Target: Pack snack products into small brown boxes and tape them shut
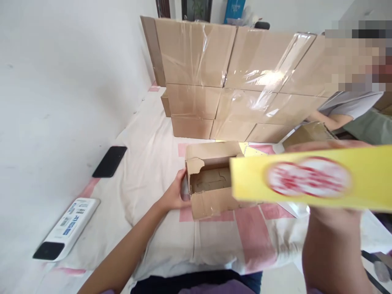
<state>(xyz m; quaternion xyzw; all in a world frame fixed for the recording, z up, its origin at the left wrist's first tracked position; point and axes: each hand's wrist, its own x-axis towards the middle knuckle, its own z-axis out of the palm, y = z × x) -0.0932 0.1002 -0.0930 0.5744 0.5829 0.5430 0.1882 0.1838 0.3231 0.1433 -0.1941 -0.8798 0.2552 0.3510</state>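
Note:
My left hand [174,194] grips the left end of an open cardboard box [211,204], thumb near its upper corner and the other fingers low by the base. The box lies on the cloth with its flaps spread, and the visible part of its inside looks bare. A torn flap piece sticks out over the opening. Held up close to the camera, a long yellow box [251,177] with red print in white ovals is in my right hand [335,216], fingers over its top edge. It is blurred and covers the right end of the cardboard box.
A tall wall of taped cardboard boxes [196,57] stands behind. To the left lie a black phone [109,162] and a white device [69,228] on the cloth [147,147]. Another person's arm [333,121] shows at the right, beside another open carton [309,134].

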